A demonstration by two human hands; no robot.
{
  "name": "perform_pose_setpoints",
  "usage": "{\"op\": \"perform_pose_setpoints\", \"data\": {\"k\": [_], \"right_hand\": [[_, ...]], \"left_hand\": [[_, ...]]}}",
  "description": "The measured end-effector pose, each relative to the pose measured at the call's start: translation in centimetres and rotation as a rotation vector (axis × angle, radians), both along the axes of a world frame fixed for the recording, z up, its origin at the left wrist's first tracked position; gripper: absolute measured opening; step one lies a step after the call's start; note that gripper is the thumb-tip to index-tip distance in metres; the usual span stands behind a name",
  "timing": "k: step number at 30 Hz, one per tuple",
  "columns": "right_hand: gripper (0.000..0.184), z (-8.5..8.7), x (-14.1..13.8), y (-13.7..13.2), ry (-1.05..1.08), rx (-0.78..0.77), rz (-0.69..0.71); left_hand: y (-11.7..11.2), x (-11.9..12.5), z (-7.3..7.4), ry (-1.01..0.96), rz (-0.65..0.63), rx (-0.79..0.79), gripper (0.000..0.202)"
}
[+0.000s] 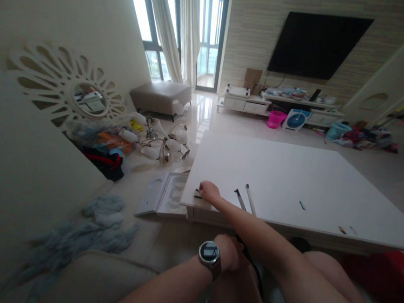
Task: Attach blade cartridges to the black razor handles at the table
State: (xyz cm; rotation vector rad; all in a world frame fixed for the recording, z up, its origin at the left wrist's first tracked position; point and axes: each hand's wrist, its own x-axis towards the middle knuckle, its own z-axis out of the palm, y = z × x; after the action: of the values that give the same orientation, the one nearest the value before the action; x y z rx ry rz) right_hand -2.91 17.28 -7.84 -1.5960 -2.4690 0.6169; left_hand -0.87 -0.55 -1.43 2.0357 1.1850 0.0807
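My right hand point(208, 191) is at the near left corner of the white table point(277, 167), its fingers curled and closed. Small dark pieces point(197, 196) lie right beside the fingertips; whatever is inside the fingers is too small to make out. My left hand point(229, 252), with a round watch point(209, 253) on its wrist, rests on my knee, and its fingers are mostly hidden. To the right of my right hand lie a dark slim tool with a forked end point(240, 199) and a pale stick with a dark tip point(250, 199). Farther right is a small dark strip point(301, 205).
An open white box point(170, 195) lies on the floor by the table's left end. Beyond it stands a chandelier point(164, 141) with white shades. A grey fluffy cloth point(105, 223) lies at left. A pink bin point(275, 120) and blue fan point(297, 119) stand below the television point(320, 46).
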Motion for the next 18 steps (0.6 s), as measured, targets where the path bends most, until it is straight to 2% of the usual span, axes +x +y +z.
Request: {"op": "perform_pose_setpoints", "data": {"k": [2,4,7,10,12,14,16,18], "right_hand": [[0.009,0.6,1.1,0.4,0.075,0.027,-0.022],[0.009,1.4,3.0,1.0,0.148,0.052,-0.041],[0.007,3.0,7.3,1.6,0.248,0.075,-0.074],[0.019,4.5,12.6,1.1,0.337,0.064,-0.114],[0.017,5.1,15.7,0.3,0.380,0.053,-0.127],[0.021,5.4,18.0,-0.5,0.490,0.031,-0.148],[0.027,5.3,19.0,-1.1,0.644,-0.068,-0.201],[0.029,5.1,18.8,-1.4,0.783,-0.183,-0.289]], "left_hand": [[0.2,0.1,0.7,0.174,-0.084,0.017,0.042],[0.4,0.2,1.2,0.261,-0.126,0.034,0.045],[0.5,0.4,1.6,0.304,-0.159,0.038,0.048],[0.5,0.5,1.9,0.314,-0.143,0.035,0.048],[0.6,0.4,2.1,0.292,-0.055,0.060,0.042],[0.9,0.4,2.1,0.223,0.091,0.094,0.035],[1.4,0.5,1.8,0.088,0.251,0.091,0.030],[2.0,0.7,1.3,-0.122,0.395,0.018,0.029]]}}
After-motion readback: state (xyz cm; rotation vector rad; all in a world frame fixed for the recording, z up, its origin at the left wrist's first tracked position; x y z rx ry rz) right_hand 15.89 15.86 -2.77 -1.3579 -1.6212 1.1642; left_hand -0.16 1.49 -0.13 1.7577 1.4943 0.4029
